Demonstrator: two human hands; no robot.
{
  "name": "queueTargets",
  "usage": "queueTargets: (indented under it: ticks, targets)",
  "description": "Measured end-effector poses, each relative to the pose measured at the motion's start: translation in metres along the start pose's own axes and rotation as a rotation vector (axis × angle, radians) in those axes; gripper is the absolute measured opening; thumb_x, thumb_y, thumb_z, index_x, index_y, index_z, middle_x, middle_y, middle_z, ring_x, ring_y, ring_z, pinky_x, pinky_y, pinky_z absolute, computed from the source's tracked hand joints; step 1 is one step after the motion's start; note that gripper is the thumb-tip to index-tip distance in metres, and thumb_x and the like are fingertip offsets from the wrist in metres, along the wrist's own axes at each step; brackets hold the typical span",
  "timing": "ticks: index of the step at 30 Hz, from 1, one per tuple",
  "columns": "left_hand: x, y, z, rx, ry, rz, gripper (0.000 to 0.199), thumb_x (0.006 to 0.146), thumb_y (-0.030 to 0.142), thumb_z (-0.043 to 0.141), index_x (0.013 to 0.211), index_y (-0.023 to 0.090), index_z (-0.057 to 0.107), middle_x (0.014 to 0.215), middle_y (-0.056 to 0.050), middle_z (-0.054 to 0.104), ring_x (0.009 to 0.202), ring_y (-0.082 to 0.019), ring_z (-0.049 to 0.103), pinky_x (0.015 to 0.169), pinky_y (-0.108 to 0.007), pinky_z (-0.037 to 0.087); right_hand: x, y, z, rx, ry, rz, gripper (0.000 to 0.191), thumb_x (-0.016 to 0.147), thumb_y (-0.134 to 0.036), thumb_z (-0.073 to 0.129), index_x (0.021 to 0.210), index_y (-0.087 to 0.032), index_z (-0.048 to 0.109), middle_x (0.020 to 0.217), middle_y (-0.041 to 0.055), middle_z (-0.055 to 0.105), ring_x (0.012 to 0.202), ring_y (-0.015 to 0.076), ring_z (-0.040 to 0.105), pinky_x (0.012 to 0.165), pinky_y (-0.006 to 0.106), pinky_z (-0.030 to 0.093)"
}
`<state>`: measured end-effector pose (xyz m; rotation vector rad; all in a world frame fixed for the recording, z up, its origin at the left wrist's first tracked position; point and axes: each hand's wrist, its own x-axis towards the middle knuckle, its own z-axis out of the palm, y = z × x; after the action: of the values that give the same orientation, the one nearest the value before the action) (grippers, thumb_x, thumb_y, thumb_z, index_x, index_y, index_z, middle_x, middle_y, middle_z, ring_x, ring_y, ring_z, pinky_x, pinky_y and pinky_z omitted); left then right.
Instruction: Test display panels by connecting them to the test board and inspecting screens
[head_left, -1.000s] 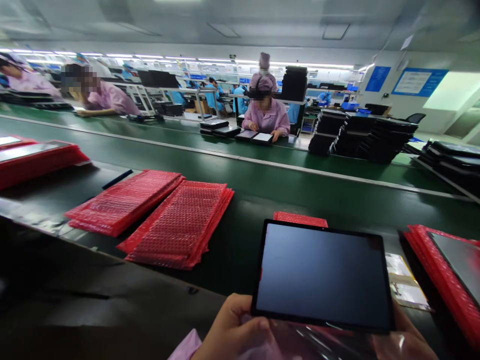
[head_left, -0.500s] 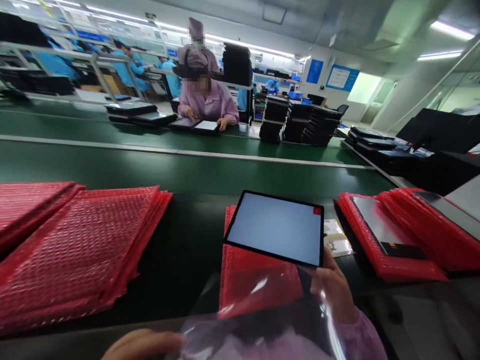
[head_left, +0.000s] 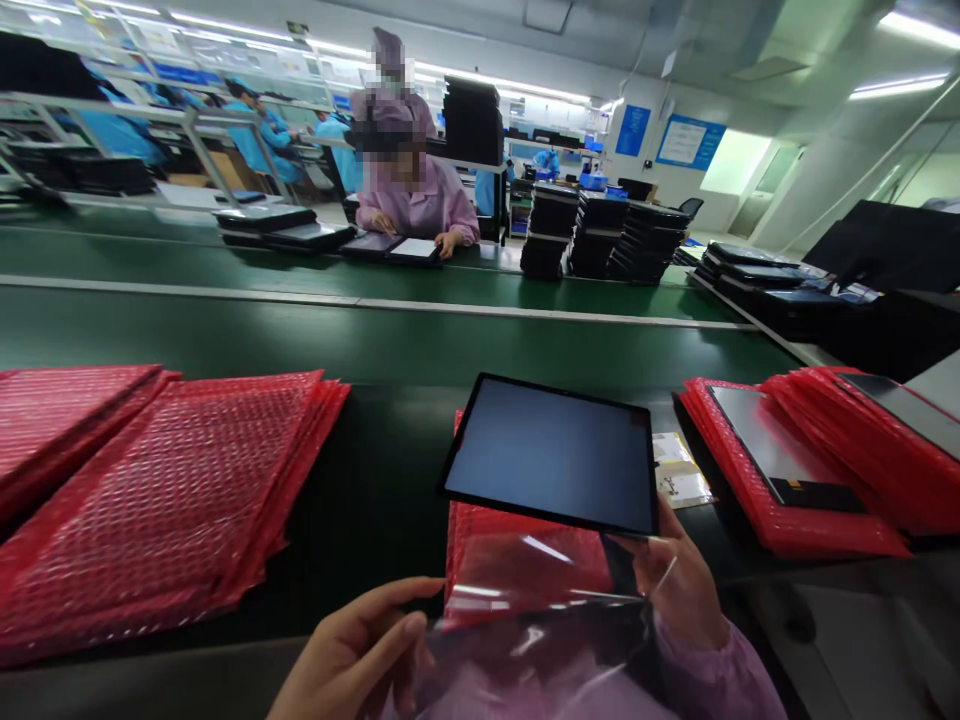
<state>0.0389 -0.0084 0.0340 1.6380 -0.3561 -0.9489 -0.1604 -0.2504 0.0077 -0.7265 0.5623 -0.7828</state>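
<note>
My right hand (head_left: 686, 590) is closed on the lower right corner of a tablet (head_left: 551, 455), held tilted with its dim blue-grey screen up. A clear plastic film (head_left: 540, 640) hangs in front of the tablet, its right side against my right hand. My left hand (head_left: 352, 650) is at the film's left edge, index finger stretched out and thumb bent. The thumb and lower fingers seem to pinch the film, though the contact is partly hidden. Beneath the tablet lies a red bubble-wrap bag (head_left: 517, 545), mostly covered.
Stacked red bubble bags (head_left: 172, 480) lie at left. At right, more red bags (head_left: 795, 520) carry a bare screen panel (head_left: 772, 440). A small printed packet (head_left: 682, 475) sits beside the tablet. Across the green bench (head_left: 420, 345), a co-worker (head_left: 420, 205) handles a device near black stacks (head_left: 637, 245).
The tablet screen has dimmed and its red corner mark has faded. My left hand has risen and moved right, and the film's left edge has shifted with it.
</note>
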Motion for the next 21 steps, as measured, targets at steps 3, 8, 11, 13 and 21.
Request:
queueTargets:
  ticks: [3, 8, 11, 13, 21]
  targets:
    - [0.009, -0.004, 0.000, -0.073, -0.054, -0.071, 0.062, 0.058, 0.062, 0.077, 0.100, 0.017, 0.068, 0.052, -0.001, 0.066, 0.037, -0.013, 0.056, 0.036, -0.018, 0.037, -0.006, -0.003, -0.001, 0.006, 0.000, 0.025, 0.053, 0.053, -0.019, 0.075, 0.104, -0.033, 0.071, 0.079, 0.0019, 0.077, 0.047, 0.0213, 0.067, 0.026, 0.019, 0.043]
    - [0.008, -0.012, 0.002, -0.195, 0.032, -0.004, 0.058, 0.064, 0.054, 0.078, 0.106, 0.016, 0.064, 0.054, 0.000, 0.066, 0.040, -0.014, 0.058, 0.037, -0.018, 0.038, -0.014, -0.002, -0.011, -0.042, -0.006, 0.063, 0.057, 0.048, -0.019, 0.074, 0.102, -0.037, 0.072, 0.086, 0.0026, 0.077, 0.057, 0.0269, 0.071, 0.025, 0.022, 0.043]
    - [0.005, -0.013, 0.002, -0.272, 0.052, 0.073, 0.055, 0.064, 0.053, 0.079, 0.103, 0.017, 0.062, 0.052, 0.001, 0.066, 0.039, -0.013, 0.057, 0.038, -0.019, 0.040, -0.019, 0.000, -0.014, -0.108, -0.058, 0.092, 0.056, 0.049, -0.020, 0.070, 0.101, -0.040, 0.073, 0.074, 0.0006, 0.076, 0.031, 0.0182, 0.056, 0.023, 0.024, 0.041]
    - [0.003, -0.012, 0.002, -0.291, -0.011, 0.114, 0.050, 0.064, 0.055, 0.079, 0.091, 0.015, 0.064, 0.051, 0.000, 0.066, 0.038, -0.012, 0.056, 0.038, -0.018, 0.039, -0.022, 0.000, -0.013, -0.155, -0.010, 0.104, 0.056, 0.048, -0.021, 0.068, 0.100, -0.042, 0.072, 0.068, -0.0019, 0.074, 0.029, 0.0165, 0.052, 0.025, 0.025, 0.042]
    - [-0.011, -0.005, 0.006, -0.162, -0.154, 0.267, 0.047, 0.068, 0.059, 0.073, 0.069, 0.013, 0.066, 0.051, -0.004, 0.066, 0.040, -0.010, 0.055, 0.041, -0.016, 0.037, -0.010, 0.000, -0.052, -0.289, 0.196, 0.271, 0.063, 0.030, -0.025, 0.071, 0.089, -0.047, 0.072, 0.053, 0.0014, 0.065, 0.034, 0.0276, 0.051, 0.032, 0.042, 0.045]
